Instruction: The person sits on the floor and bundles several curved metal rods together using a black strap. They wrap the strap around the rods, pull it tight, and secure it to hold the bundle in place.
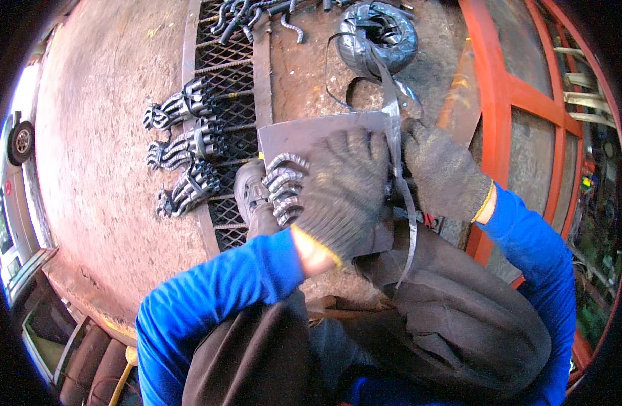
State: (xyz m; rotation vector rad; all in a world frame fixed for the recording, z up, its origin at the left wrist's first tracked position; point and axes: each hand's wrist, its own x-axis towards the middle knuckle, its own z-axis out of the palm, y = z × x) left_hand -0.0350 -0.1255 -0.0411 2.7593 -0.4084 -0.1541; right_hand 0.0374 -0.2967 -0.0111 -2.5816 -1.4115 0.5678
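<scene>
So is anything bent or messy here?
Yes. A thin metal strip curls loosely off the edge of the flat metal sheet under the gloved left hand, dangling over the person's lap.

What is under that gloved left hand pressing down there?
The left hand lies flat on a grey metal sheet, with a thin metal strip curling off its edge by the right hand. The sheet's middle is hidden beneath the glove.
</scene>
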